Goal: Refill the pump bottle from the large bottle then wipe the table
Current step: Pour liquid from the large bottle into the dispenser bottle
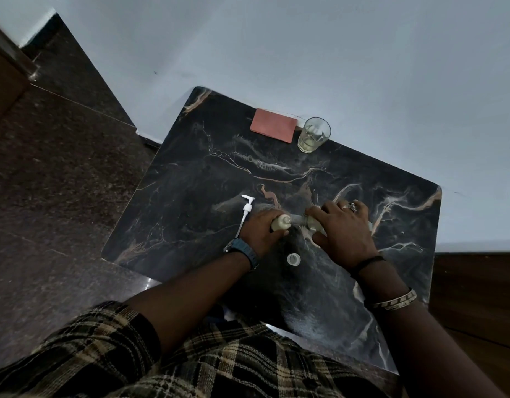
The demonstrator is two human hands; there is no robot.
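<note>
- The left hand point(261, 229) is wrapped around the pump bottle point(281, 223), which stands near the middle of the table point(207, 173), just toward six o'clock of centre; the grip looks meant to steady it while it takes liquid.
- The right hand point(344, 228) is clamped over the large bottle point(312, 224), tipped on its side with its neck pointing toward nine o'clock, mouth to mouth with the pump bottle. My judgement: the refill is under way, and the tilt lets liquid run across.
- The pump head point(246, 209), with its dip tube, lies flat on the table at nine o'clock of the left hand, set aside so the small bottle's mouth is open.
- A small clear cap point(294, 259) sits at six o'clock of the two bottles, probably off the large bottle.
- Well apart, at twelve o'clock by the wall, are a pinkish-red pad point(273, 125), possibly the wiping cloth, and a glass tumbler point(314, 135) holding a little pale liquid.
- Nothing stands between the hands; the cap and pump head would sit in a wiping path.
</note>
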